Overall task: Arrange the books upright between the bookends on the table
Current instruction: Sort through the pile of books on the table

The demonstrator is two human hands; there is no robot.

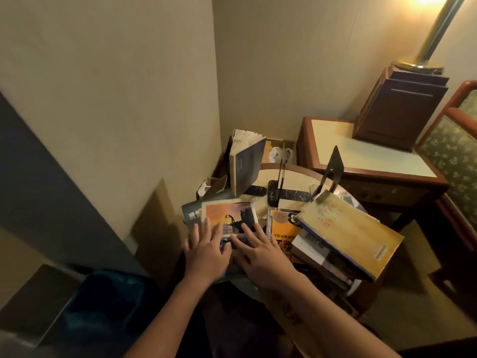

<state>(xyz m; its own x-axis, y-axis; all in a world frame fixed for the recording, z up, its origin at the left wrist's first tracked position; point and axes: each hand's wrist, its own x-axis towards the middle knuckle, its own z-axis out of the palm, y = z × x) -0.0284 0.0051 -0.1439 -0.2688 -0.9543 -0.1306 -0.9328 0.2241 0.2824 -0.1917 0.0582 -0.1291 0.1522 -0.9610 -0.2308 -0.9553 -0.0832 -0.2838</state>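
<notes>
1. Hands come first: the left hand (206, 250) lies flat with its fingers straight and fanned, pressing on the near left part of a sunset-cover book (229, 218). It grasps nothing.
2. The right hand (260, 251) is spread just as wide, its fingertips resting on the near right edge of the same book and its thumb pointing toward the other hand. It grips nothing either.
3. That book lies flat at the near left of the round table (296, 177), on top of a dark book (192, 213) that juts out to the left.
4. A blue book (246, 164) stands upright at the far left of the table, its pages fanning at the top. Just to its right stands the middle bookend (280, 182), and the right bookend (333, 169) stands apart from that one.
5. A yellow book (282, 228) lies flat near the table's middle. Beside it, a tan book (346, 228) sits tilted on top of a stack, with its far corner close to the right bookend's foot.
6. Behind the table, against the wall, a cardboard box (277, 142) holds a white plastic bag (280, 153).
7. A smaller carton (211, 184) sits to the left; I cannot tell what is in it.
8. On the side table (335, 140) to the right stands a dark wooden lamp base (402, 107).
</notes>
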